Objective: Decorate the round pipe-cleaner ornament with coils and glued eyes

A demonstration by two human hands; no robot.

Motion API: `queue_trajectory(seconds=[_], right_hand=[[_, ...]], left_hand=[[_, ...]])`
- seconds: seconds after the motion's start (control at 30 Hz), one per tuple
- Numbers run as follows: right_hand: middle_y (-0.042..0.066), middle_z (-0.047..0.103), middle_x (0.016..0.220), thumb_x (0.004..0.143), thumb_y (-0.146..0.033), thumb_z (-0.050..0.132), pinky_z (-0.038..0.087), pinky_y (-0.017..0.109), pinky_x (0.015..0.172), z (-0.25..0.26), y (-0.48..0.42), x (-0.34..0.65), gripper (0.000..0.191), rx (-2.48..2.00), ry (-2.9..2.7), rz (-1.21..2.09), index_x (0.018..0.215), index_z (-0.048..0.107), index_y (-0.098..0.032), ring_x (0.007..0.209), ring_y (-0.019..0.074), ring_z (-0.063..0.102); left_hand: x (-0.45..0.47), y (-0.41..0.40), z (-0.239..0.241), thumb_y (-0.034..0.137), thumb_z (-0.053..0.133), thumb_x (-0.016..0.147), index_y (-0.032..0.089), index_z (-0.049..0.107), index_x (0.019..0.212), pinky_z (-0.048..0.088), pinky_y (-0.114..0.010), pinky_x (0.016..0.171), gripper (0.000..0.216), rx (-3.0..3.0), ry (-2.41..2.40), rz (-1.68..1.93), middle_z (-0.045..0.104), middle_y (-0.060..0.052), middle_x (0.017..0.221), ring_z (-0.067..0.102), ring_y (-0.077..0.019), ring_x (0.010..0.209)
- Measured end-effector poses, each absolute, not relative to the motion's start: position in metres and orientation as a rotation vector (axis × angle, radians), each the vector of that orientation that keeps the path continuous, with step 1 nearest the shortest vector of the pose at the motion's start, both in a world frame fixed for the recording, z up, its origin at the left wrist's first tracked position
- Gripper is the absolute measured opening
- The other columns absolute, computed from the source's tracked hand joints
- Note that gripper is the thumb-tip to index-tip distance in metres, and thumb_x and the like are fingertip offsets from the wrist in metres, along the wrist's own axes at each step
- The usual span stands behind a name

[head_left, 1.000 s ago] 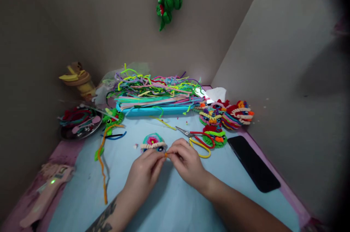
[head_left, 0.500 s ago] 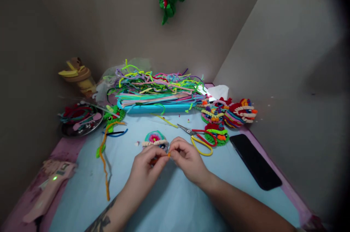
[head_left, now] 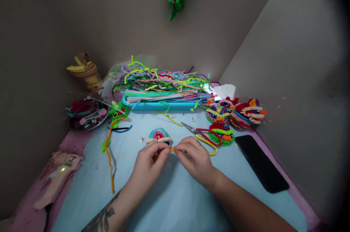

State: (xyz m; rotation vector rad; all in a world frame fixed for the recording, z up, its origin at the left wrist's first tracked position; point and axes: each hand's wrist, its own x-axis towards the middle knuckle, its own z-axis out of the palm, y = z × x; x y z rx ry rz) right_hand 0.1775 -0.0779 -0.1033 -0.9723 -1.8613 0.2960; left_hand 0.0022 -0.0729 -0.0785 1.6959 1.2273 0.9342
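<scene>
Between my two hands is a short orange pipe cleaner piece (head_left: pixel 172 149), pinched from both sides. My left hand (head_left: pixel 153 161) grips its left end between thumb and forefinger, and more orange shows under the palm. My right hand (head_left: pixel 195 159) pinches the other end. Just behind the left fingers lies a round craft piece (head_left: pixel 158 136) of teal, pink and cream pipe cleaner, partly hidden by the hand. Scissors (head_left: pixel 201 135) with one red and one yellow handle rest behind my right hand. A long orange pipe cleaner (head_left: pixel 109 159) lies left of my hands.
A blue tray (head_left: pixel 164 107) heaped with pipe cleaners stands at the back. Finished colourful pieces (head_left: pixel 218 113) are piled right, near a black phone (head_left: pixel 261 162). On the left are a pink glue gun (head_left: pixel 58 179), a metal bowl (head_left: pixel 94 124) and a green figure (head_left: pixel 117 113).
The view has shifted, so the table things appear further right. My right fingers have straightened somewhat and drawn slightly away from the left; more of the orange piece shows between them.
</scene>
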Motion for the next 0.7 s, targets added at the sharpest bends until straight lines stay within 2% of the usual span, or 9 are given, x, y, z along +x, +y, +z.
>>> queue_trajectory(seconds=[0.17,0.27,0.37,0.43,0.6,0.7], right_hand=[[0.002,0.059,0.074,0.085,-0.011,0.056,0.048,0.028,0.062,-0.099,-0.081,0.175,0.012,-1.048,-1.775,0.290,0.085,0.063,-0.021,0.070,0.0153,0.057],[0.001,0.055,0.070,0.082,-0.012,0.058,0.043,0.025,0.054,-0.097,-0.084,0.171,0.011,-1.135,-1.620,0.392,0.076,0.064,-0.020,0.060,0.0122,0.052],[-0.001,0.052,0.066,0.079,-0.017,0.060,0.039,0.023,0.050,-0.098,-0.084,0.166,0.012,-1.203,-1.390,0.702,0.067,0.063,-0.018,0.056,0.0104,0.048],[-0.002,0.052,0.065,0.076,-0.024,0.064,0.038,0.022,0.050,-0.099,-0.083,0.164,0.013,-1.169,-1.201,0.978,0.065,0.062,-0.018,0.057,0.0100,0.048],[-0.008,0.041,0.049,0.064,-0.034,0.078,0.016,0.018,0.037,-0.097,-0.082,0.165,0.026,-0.968,-0.715,1.718,0.064,0.059,-0.016,0.039,0.0024,0.023],[-0.009,0.040,0.046,0.057,-0.031,0.082,0.012,0.017,0.036,-0.095,-0.083,0.169,0.029,-0.884,-0.598,1.988,0.063,0.059,-0.015,0.039,0.0012,0.020]], left_hand=[[0.004,-0.073,-0.081,0.023,0.060,0.081,0.018,0.071,0.082,0.050,-0.027,0.069,0.012,1.628,1.189,0.997,0.069,-0.008,0.087,0.063,-0.0195,0.085],[0.009,-0.078,-0.083,0.020,0.062,0.080,0.018,0.072,0.080,0.049,-0.025,0.063,0.010,1.673,1.172,1.039,0.069,-0.006,0.080,0.065,-0.0175,0.077],[0.012,-0.082,-0.083,0.018,0.062,0.079,0.019,0.073,0.082,0.047,-0.022,0.057,0.011,1.816,1.153,1.131,0.066,-0.004,0.070,0.061,-0.0139,0.065],[0.012,-0.082,-0.083,0.018,0.063,0.078,0.019,0.073,0.083,0.047,-0.021,0.055,0.012,1.839,1.165,1.144,0.065,-0.004,0.071,0.061,-0.0135,0.065],[0.011,-0.076,-0.082,0.021,0.066,0.074,0.016,0.067,0.074,0.049,-0.021,0.055,0.005,1.627,1.204,1.001,0.067,-0.002,0.069,0.062,-0.0134,0.062],[0.010,-0.073,-0.081,0.023,0.068,0.072,0.016,0.065,0.072,0.047,-0.021,0.053,0.008,1.568,1.163,0.946,0.065,-0.001,0.065,0.059,-0.0125,0.058]])
